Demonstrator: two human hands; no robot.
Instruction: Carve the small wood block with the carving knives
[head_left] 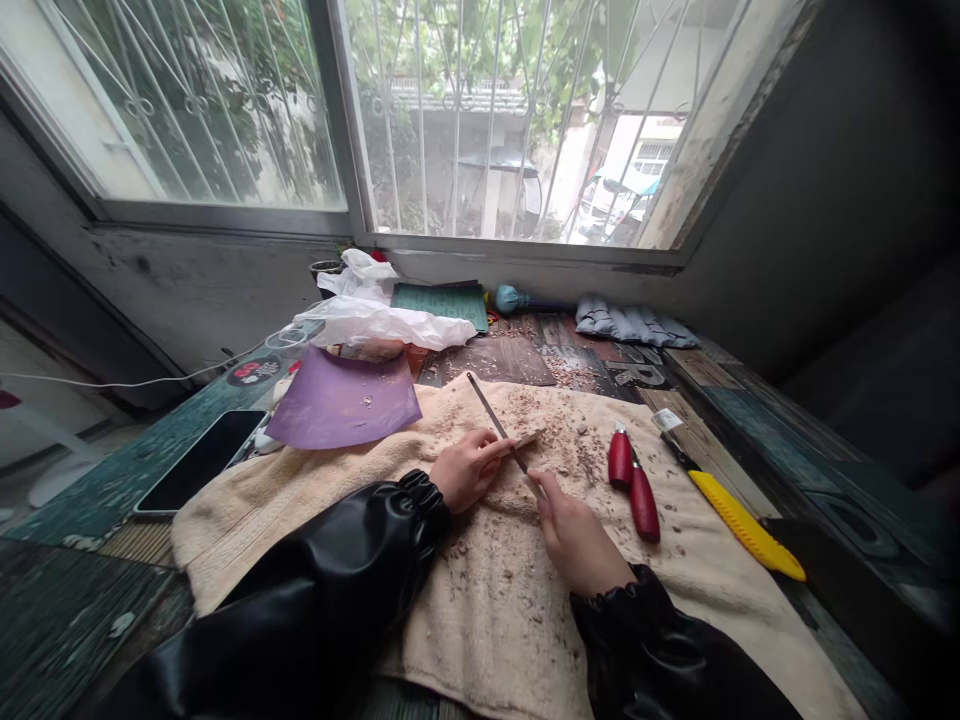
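Observation:
My right hand (574,535) is closed round the near end of a long, narrow metal tool that looks like a file (489,408). The tool points away to the upper left and has a small dark spot at its far tip. My left hand (471,468) pinches a small, slim piece of wood (531,437), its index finger stretched along it. The tool crosses over this piece close to the fingertips. Both hands are above a beige towel (480,620) strewn with wood shavings. Two red-handled tools (643,500) lie on the towel right of my right hand.
A yellow utility knife (746,525) lies at the towel's right edge. On the left are a phone (202,462) and a purple sheet (349,400). White plastic (397,322), a green board (442,300) and a grey padded bundle (634,325) are at the back, below the window.

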